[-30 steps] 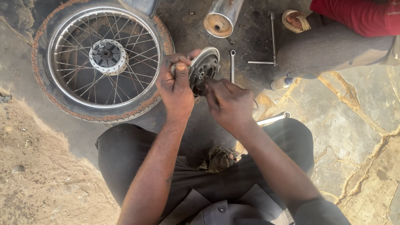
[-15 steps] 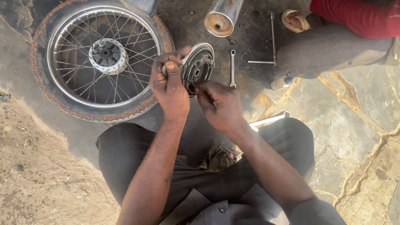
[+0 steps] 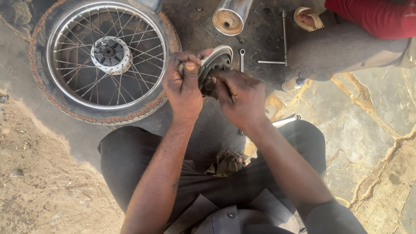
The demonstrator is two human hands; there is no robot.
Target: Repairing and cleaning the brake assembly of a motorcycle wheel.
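My left hand grips the rim of a round metal brake plate, holding it on edge above the ground. My right hand is closed over the plate's dark inner parts, fingers pressed into them; what the fingers pinch is hidden. A spoked motorcycle wheel with a dusty tyre lies flat on the ground to the left of my hands. A dirty rag sits between my knees.
A metal exhaust pipe end lies ahead. A small spanner and an L-shaped socket wrench lie on the oily ground. Another person's leg and sandalled foot are at the upper right. Cracked stone paving is at the right.
Both hands and the brake plate have shifted slightly; the plate has tilted and my right hand now covers more of its inner side.
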